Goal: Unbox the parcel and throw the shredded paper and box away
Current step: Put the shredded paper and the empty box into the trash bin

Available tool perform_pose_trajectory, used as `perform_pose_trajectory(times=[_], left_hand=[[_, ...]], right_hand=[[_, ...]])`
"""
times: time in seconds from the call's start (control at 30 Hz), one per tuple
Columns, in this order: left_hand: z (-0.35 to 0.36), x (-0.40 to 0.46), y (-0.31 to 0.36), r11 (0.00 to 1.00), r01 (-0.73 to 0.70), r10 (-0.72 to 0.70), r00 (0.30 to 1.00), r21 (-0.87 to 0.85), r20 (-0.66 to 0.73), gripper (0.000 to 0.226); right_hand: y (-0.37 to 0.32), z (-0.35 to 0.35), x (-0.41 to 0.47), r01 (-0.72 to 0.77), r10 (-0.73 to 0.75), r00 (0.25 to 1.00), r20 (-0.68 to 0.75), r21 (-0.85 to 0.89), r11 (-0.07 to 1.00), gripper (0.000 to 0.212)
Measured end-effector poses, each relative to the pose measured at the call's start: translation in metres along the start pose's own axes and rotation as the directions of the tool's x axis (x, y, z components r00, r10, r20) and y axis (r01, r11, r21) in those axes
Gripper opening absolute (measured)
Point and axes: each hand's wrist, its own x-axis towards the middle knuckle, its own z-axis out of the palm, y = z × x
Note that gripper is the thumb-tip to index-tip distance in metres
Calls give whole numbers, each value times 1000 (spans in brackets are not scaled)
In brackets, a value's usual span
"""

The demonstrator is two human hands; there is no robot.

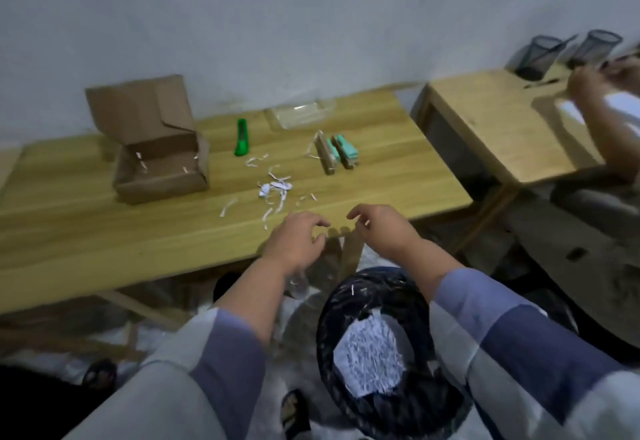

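Note:
An open cardboard box stands at the back left of the wooden table, lid up, with a few paper strips inside. Loose white shredded paper lies scattered mid-table. Below the table's front edge a black bin holds a heap of shredded paper. My left hand and my right hand hover side by side over the table's front edge, above the bin, fingers loosely curled and holding nothing.
A green box cutter, a clear plastic tray and two wood-and-teal items lie on the table. A second table to the right carries mesh pen cups; another person's hands work there.

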Motion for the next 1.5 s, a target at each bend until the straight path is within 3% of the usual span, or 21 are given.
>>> perform_pose_trajectory(times=[0.27, 0.4, 0.53, 0.63, 0.8, 1.0, 1.27, 1.4, 1.5], left_hand=[[-44, 1, -107, 976, 218, -207, 949, 25, -236, 37], [-36, 7, -153, 944, 316, -278, 916, 92, -288, 47], [-26, 16, -182, 925, 362, -322, 909, 118, -265, 54], [-15, 28, -183, 926, 335, -294, 930, 177, -219, 56], [-8, 61, -171, 941, 259, -218, 956, 218, -194, 81], [-6, 86, -164, 964, 179, -146, 975, 198, -169, 81], [-10, 85, -174, 991, 130, -116, 962, 38, -248, 73], [-13, 82, -178, 991, 115, -96, 970, 73, -225, 71], [-14, 75, -184, 986, 115, -85, 972, 125, -220, 68]], right_hand=[[-61, 46, 74, 128, -127, 992, 16, -111, 986, 39], [-70, 90, 101, 61, -55, 998, 31, -245, 968, 71], [-76, 127, 126, 43, -43, 999, 7, -282, 959, 70], [-83, 132, 144, 69, -80, 996, -31, -251, 966, 74], [-77, 103, 185, 28, -48, 961, -271, -79, 996, 55], [-57, 92, 216, -102, 80, 985, -151, -147, 984, 50], [-87, 106, 199, 180, -181, 983, -14, -87, 980, 47], [-92, 97, 200, 305, -301, 939, -163, -3, 952, 39], [-87, 91, 210, 240, -245, 937, -250, -51, 969, 32]])
